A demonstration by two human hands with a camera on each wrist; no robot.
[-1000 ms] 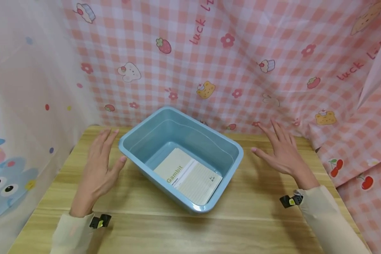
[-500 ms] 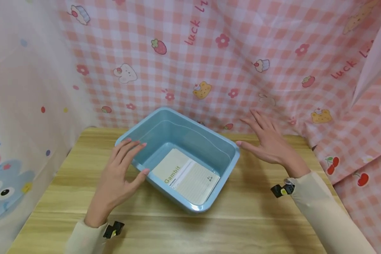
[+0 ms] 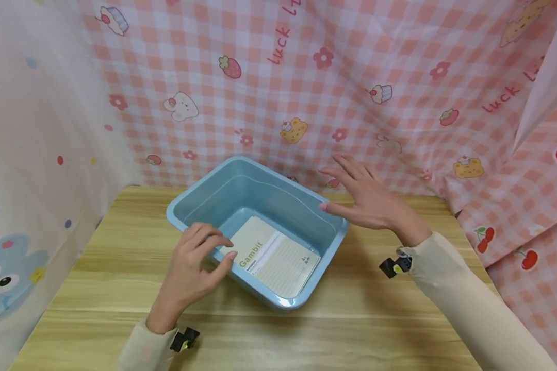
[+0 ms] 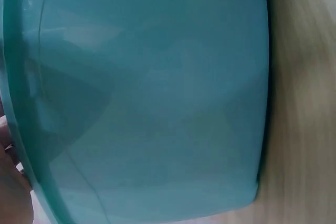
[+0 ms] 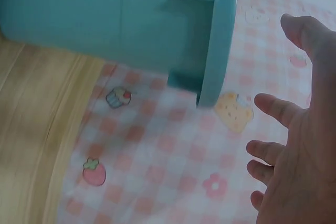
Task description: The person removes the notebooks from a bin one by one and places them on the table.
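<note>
A blue-grey plastic basin (image 3: 274,203) stands turned at an angle on the table. Inside, flat on its bottom, lies a cream notebook (image 3: 283,257) marked "Gambit". My left hand (image 3: 190,273) is at the basin's near left rim, fingers bent loosely over the edge and thumb apart; whether it touches the rim cannot be made out. The basin's outer wall (image 4: 157,98) fills most of the left wrist view. My right hand (image 3: 371,201) hovers by the far right rim, fingers spread, holding nothing. In the right wrist view a gap separates its fingers from the basin (image 5: 94,14).
The wood-grain table (image 3: 343,335) reaches back to a pink checked cloth (image 3: 269,103) hanging behind the basin. A white cartoon-print curtain (image 3: 37,170) hangs on the left. More checked cloth borders the right side.
My left hand has moved right, from beside the basin to its near left rim, its fingers bending more. My right hand has moved left toward the far right rim. The notebook stays inside the basin.
</note>
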